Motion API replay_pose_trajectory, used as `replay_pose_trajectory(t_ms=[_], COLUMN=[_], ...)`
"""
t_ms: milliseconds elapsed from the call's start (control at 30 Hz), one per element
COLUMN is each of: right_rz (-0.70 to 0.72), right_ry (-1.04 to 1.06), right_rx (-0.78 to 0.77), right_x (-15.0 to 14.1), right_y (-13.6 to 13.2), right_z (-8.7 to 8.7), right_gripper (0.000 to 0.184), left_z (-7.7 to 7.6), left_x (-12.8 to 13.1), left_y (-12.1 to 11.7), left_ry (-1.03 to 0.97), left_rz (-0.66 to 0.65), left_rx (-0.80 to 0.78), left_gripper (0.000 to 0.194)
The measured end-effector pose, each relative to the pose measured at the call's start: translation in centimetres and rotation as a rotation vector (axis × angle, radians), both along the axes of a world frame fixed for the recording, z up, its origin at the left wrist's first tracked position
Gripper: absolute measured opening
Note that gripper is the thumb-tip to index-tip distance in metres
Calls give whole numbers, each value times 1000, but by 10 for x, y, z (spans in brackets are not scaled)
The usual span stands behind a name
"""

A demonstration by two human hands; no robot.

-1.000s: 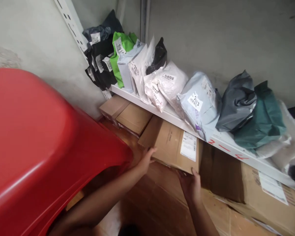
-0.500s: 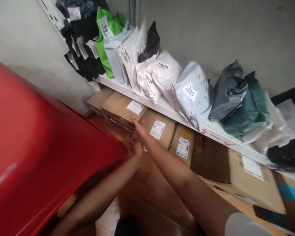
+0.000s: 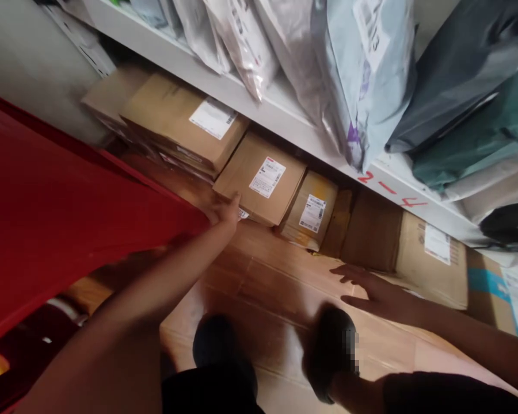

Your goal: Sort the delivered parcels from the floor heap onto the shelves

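Observation:
My left hand (image 3: 225, 211) is at the front left corner of a flat cardboard box (image 3: 240, 168) with a white shipping label, on the floor level under the shelf. The thumb lies at the box's edge, and the other fingers are partly hidden and blurred. A second small label shows beside that thumb. Away to the right, my right hand (image 3: 366, 290) hangs over the floor with fingers apart and nothing in them. Nearest to it are a brown taped box (image 3: 296, 221) and a larger open-looking carton (image 3: 371, 230).
A white shelf (image 3: 297, 118) marked "2-4" runs above the boxes and carries several plastic mailing bags. Stacked cartons (image 3: 155, 109) stand at the left. A large red plastic surface (image 3: 69, 190) fills the left side. My feet are on the wooden floor (image 3: 259, 293).
My right hand has moved away from the left hand, to the right and over the floor. The view has dropped and come closer to the boxes. My left hand stays by the box corner.

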State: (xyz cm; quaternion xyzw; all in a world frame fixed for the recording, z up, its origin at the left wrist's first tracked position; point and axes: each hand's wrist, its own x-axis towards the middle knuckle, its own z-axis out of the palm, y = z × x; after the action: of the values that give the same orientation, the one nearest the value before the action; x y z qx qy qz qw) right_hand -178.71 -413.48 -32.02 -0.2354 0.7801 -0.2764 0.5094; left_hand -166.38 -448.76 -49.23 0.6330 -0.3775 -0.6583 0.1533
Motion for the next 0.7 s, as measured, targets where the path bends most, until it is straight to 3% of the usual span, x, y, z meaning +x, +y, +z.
replay_pose_trajectory(t_ms=[100,200,267,367,467,500,600,700], right_rz=[-71,-84,-72,-219,-491,-524,-382,4], right_ry=[-25,-72,-128,-69,121,148,48,-157], right_rx=[-50,-99,-47,-40,-100,-88,43,186], right_x=[-3,-6,-9,-7,7,12,18,9], right_y=[0,-7,-2,31,84,102,137,134], right_z=[7,11,11,5,-3,-5,-5,2], right_gripper=[53,48,48,50,52,55,66,69], left_z=[-12,-16,-16,-17,-17,-16,-9,-1], left_x=[-9,-20,-26,-27,-20,-17,-16,-24], left_y=[0,3,5,5,1,0,-4,-4], left_ry=[184,243,209,165,169,179,231,274], left_rz=[-84,-140,-139,-147,-148,-147,-151,-146], left_rx=[214,204,171,143,125,123,140,157], left_gripper=[50,38,39,42,33,28,19,20])
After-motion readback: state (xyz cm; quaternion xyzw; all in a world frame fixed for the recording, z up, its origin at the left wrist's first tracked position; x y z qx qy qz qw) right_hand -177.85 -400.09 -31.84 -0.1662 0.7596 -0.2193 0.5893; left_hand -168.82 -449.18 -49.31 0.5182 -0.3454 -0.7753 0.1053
